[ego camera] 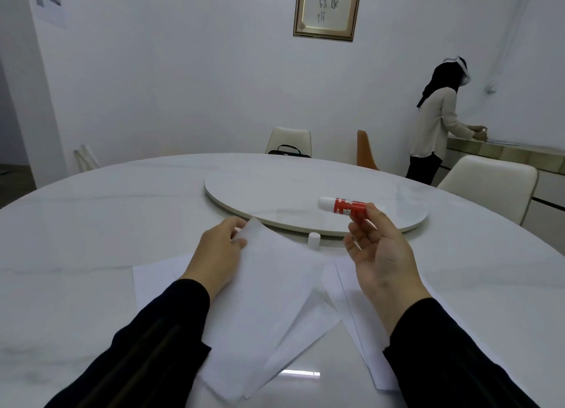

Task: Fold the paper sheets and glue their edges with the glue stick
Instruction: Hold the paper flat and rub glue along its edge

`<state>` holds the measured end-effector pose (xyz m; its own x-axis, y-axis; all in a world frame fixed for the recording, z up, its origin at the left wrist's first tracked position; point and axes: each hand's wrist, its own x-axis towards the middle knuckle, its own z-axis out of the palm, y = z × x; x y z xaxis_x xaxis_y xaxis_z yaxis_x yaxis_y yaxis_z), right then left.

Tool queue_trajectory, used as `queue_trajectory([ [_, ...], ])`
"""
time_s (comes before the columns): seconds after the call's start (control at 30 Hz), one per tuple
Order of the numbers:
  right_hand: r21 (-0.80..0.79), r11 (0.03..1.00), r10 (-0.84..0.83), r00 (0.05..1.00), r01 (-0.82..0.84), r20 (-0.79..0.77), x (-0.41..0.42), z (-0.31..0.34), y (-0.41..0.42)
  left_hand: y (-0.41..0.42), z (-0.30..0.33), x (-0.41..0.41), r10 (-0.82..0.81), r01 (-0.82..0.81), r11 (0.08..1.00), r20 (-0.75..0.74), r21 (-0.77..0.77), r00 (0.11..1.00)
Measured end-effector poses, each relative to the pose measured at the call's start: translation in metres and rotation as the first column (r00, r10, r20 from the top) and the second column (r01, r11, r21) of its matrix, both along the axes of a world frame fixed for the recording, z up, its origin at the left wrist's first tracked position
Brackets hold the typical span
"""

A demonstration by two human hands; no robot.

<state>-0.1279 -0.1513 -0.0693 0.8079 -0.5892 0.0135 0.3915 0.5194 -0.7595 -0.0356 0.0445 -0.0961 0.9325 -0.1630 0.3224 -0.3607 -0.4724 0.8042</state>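
Right hand [377,248] holds glue stick [344,206] aloft.

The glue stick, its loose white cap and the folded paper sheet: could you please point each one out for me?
glue stick [347,208], head view, on its red label.
white cap [314,240], head view, on its side wall.
folded paper sheet [269,288], head view, on its upper face.

1. A round white marble table [91,224] carries a raised turntable disc [275,190] at its centre.
2. Behind the table: a cream chair [289,138] holding a black bag [289,151], an orange chair [365,151].
3. A framed calligraphy [327,7] hangs above.
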Motion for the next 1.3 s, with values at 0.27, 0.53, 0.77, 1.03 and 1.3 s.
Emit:
queue_trajectory([
  [0.27, -0.239, 0.969, -0.066, 0.997, 0.058, -0.028, 0.007, -0.003, 0.005, -0.003, -0.007, -0.003, 0.098, -0.143, 0.9, 0.13, 0.412, 0.987],
  [0.53, -0.766, 0.64, -0.111, 0.978, -0.065, -0.176, 0.011, -0.02, 0.014, -0.024, -0.011, -0.024, -0.351, 0.363, 0.585, -0.177, 0.725, 0.92],
  [0.77, -0.862, 0.471, -0.083, 0.963, -0.19, -0.257, 0.016, -0.032, 0.016, -0.032, -0.02, -0.035, -0.303, 0.285, 0.533, -0.134, 0.796, 0.943],
  [1.03, -0.899, 0.362, -0.095, 0.95, -0.245, -0.297, 0.011, -0.029, 0.022, -0.032, -0.017, -0.031, -0.282, 0.305, 0.522, -0.176, 0.797, 0.943],
  [1.3, -0.926, 0.28, -0.086, 0.954, -0.252, -0.286, -0.04, -0.019, 0.039, -0.032, -0.017, -0.03, -0.279, 0.312, 0.52, -0.187, 0.795, 0.942],
])
